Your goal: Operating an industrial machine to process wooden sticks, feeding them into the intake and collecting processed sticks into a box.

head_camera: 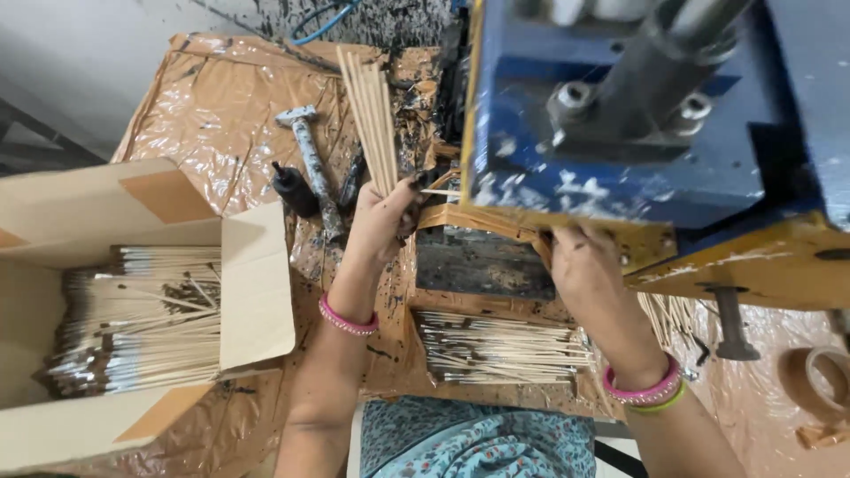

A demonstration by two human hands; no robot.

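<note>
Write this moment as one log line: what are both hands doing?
left hand: grips bundle of thin sticks | right hand: at blue machine base | coated sticks: piled below | cardboard box: open, full

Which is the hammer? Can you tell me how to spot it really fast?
Start at the big open cardboard box on the left, full of thin sticks. Just past its flap, on the brown plastic sheet, the hammer lies flat beside a small black bottle. It is the only tool there with a grey metal head and a long paint-speckled handle.
</note>
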